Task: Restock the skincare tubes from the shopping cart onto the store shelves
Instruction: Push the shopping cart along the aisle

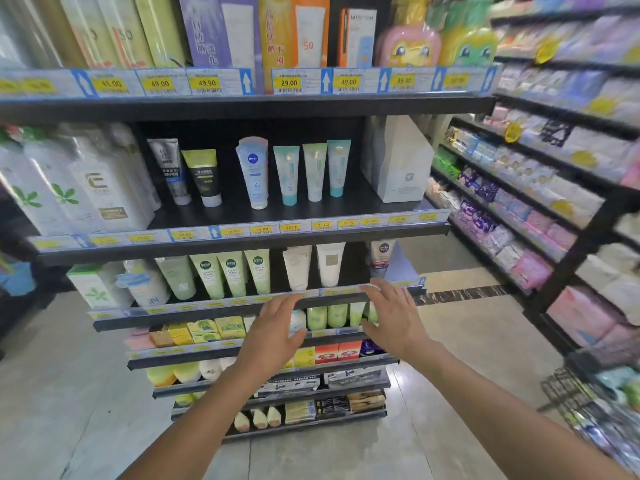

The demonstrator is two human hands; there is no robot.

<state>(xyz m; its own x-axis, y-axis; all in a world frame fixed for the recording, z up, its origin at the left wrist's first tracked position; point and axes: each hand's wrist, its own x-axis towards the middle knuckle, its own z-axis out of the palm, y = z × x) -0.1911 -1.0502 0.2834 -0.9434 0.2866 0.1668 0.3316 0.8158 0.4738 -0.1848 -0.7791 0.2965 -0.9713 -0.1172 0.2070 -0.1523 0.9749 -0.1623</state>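
Observation:
Both my hands are raised in front of the shelf unit, holding nothing. My left hand (273, 327) is spread with straight fingers, just below the third shelf's front edge. My right hand (391, 317) is spread too, its fingertips at the price strip of that shelf (242, 306). Above them, the middle shelf (311, 211) carries upright skincare tubes: a grey one, a black-and-yellow one, a blue-white Nivea tube (254, 171) and three teal-capped tubes (313, 169). The shelf at my hands holds green tubes (232, 277) and two white tubes (313, 266). The wire shopping cart (595, 407) is at the lower right, blurred.
White pump bottles (59, 188) fill the middle shelf's left end and a white carton (401, 161) stands at its right. Boxed products line the top shelf. A second shelf run with pastel packets (540, 209) stretches along the right. Tiled floor lies between.

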